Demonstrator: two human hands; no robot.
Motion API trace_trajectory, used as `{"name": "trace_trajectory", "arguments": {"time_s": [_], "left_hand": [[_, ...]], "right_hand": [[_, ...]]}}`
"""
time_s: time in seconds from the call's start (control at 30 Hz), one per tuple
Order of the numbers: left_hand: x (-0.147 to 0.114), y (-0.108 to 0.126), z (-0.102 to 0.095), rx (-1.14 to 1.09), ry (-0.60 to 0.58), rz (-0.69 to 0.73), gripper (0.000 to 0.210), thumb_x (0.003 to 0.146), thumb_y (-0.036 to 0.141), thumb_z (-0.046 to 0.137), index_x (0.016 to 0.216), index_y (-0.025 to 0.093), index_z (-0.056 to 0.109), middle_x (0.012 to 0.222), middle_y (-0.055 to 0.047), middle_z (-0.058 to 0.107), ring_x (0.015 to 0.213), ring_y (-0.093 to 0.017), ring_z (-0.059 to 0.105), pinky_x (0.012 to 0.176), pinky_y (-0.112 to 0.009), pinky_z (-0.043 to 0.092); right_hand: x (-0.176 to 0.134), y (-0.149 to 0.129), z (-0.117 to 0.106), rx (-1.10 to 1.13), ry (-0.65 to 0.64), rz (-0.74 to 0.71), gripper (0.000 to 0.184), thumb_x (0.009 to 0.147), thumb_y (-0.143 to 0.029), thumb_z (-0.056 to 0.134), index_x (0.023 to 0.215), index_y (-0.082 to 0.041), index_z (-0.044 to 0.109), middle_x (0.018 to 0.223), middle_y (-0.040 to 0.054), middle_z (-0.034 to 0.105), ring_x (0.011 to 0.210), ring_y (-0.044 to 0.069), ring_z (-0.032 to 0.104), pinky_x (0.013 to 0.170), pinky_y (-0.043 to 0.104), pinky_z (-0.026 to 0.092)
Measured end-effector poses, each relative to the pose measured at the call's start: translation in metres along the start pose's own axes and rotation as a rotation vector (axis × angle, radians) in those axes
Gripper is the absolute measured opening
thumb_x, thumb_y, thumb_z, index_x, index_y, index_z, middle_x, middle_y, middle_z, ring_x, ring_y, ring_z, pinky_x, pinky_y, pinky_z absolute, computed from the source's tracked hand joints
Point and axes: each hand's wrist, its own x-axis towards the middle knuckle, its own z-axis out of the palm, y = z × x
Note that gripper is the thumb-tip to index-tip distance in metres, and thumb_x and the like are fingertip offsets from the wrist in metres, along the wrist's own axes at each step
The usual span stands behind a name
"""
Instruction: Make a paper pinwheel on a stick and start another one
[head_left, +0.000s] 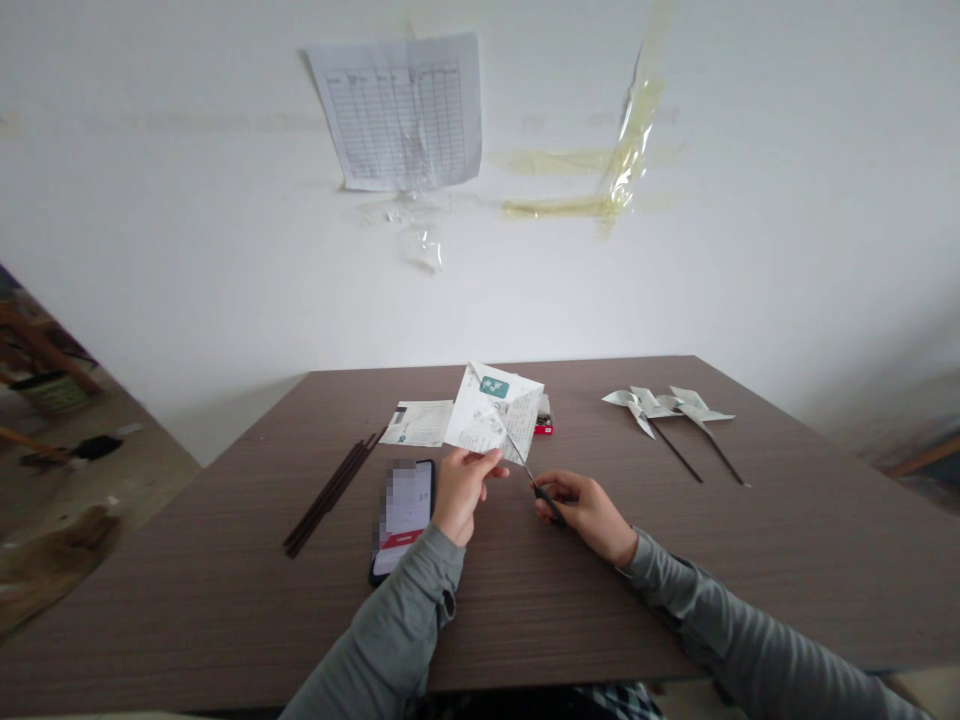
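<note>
My left hand [463, 490] pinches the lower edge of a square sheet of printed paper [480, 420] with a green label, held tilted above the table. Closed around the dark handles of a pair of scissors [549, 500] is my right hand [581, 510]. The scissors' blades point up and left and meet the paper near its lower right corner; a crease or cut line runs diagonally across the sheet. Behind the paper, a small red box [544, 428] is partly hidden. Another piece of printed paper [418, 424] lies flat to the left.
A phone [403, 520] with a lit screen lies left of my left hand, beside several thin dark sticks [330, 497]. Two paper pinwheels [643, 408] on dark sticks rest at the right. The brown table [600, 620] meets a white wall with a taped sheet [405, 110].
</note>
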Motion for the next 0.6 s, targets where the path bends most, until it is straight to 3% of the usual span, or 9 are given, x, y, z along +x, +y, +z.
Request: {"name": "trace_trajectory", "arguments": {"time_s": [0.6], "left_hand": [[0.0012,-0.0016,-0.0012,0.024,-0.023,0.001,0.030,0.079,0.026,0.109,0.086,0.019,0.080,0.098,-0.012,0.095,0.076,-0.025,0.092,0.047,-0.020,0.036]], "right_hand": [[-0.0012,-0.0025,-0.0003,-0.008,0.037,-0.028,0.052,0.078,-0.067,0.107,0.107,-0.028,0.092,0.076,0.0052,0.080,0.075,0.031,0.075,0.079,0.050,0.067]]}}
